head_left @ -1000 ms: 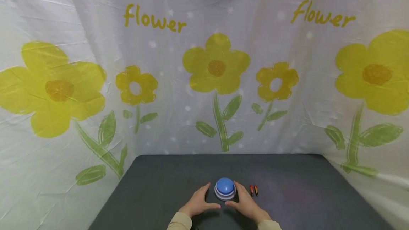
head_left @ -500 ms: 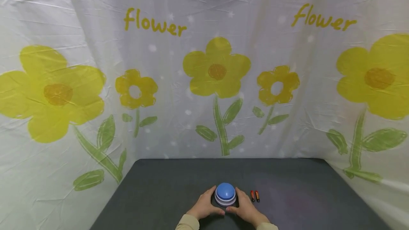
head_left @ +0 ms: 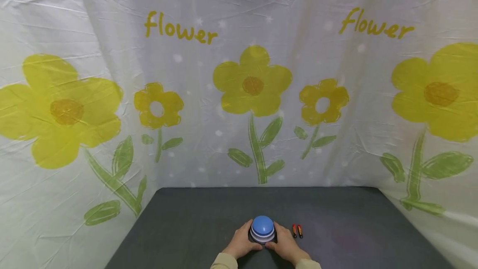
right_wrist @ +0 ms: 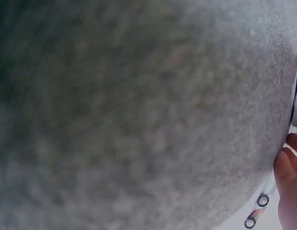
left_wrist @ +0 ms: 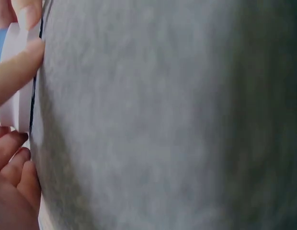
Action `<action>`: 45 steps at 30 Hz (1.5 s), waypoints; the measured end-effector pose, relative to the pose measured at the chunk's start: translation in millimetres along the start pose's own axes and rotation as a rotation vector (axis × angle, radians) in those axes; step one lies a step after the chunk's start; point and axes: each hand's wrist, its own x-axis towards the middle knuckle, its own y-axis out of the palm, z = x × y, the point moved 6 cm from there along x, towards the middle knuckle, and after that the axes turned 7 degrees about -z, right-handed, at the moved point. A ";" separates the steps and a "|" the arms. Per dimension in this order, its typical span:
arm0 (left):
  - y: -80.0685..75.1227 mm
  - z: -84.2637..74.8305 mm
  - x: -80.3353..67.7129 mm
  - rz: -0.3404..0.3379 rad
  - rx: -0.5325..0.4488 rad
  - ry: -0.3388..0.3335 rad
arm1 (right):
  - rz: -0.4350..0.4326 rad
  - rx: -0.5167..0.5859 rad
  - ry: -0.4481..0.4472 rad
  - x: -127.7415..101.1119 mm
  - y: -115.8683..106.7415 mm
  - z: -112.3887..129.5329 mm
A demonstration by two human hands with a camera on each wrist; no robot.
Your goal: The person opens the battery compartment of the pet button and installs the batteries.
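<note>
Two hands, the left hand (head_left: 239, 242) and the right hand (head_left: 286, 245), hold one round push-button device (head_left: 262, 235) between them. The device stands on the dark grey table (head_left: 194, 219), near the edge closest to the person, with its blue dome (head_left: 262, 224) facing up above a white base. Grip state: both hands hold the device, one from each side, with fingers along the sides and thumbs at the near side. The thumb tips point toward each other and stand just apart. In the left wrist view, a fingertip touches the side wall of the white base; the lower edge of the base lies against the table surface.

Two small batteries (head_left: 294, 231) (head_left: 300, 231), red to orange with black near ends, lie side by side just right of the right hand. Light beige sleeves (head_left: 225, 261) cover both wrists. A white curtain (head_left: 201, 144) printed with yellow flowers surrounds the table at the back and sides.
</note>
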 end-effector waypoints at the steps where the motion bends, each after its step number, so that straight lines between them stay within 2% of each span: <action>1: 0.3 -0.6 0.3 -0.011 0.000 -0.004 | -0.004 -0.012 0.003 0.8 -0.2 0.2; 9: -0.5 -9.6 -7.5 -0.142 -0.022 0.036 | -0.038 -0.053 0.040 -4.2 -3.7 1.8; 13: 1.7 -8.4 -12.6 -0.143 -0.020 0.037 | -0.037 -0.049 0.065 -10.7 -2.5 1.7; 20: 4.1 -4.1 -19.8 -0.123 -0.027 0.029 | 0.017 -0.020 0.086 -16.2 3.3 -3.0; 27: -7.3 -9.8 -20.5 -0.166 -0.007 0.099 | 0.063 0.056 0.014 -19.5 -11.2 5.0; 31: -16.3 -13.6 -18.2 -0.185 -0.001 0.122 | 0.047 0.077 -0.032 -15.0 -21.9 13.2; 35: -23.1 -16.8 -17.0 -0.184 -0.039 0.128 | 0.028 0.087 -0.060 -9.4 -33.2 21.7; 38: -26.9 -19.6 -18.6 -0.169 -0.080 0.126 | 0.002 0.105 -0.097 -9.6 -42.0 28.0; 42: -31.3 -22.0 -21.2 -0.111 -0.171 0.100 | -0.100 0.102 -0.209 -13.1 -53.3 35.7; 45: -33.4 -22.8 -23.2 -0.074 -0.238 0.075 | -0.148 0.103 -0.235 -14.6 -57.2 37.3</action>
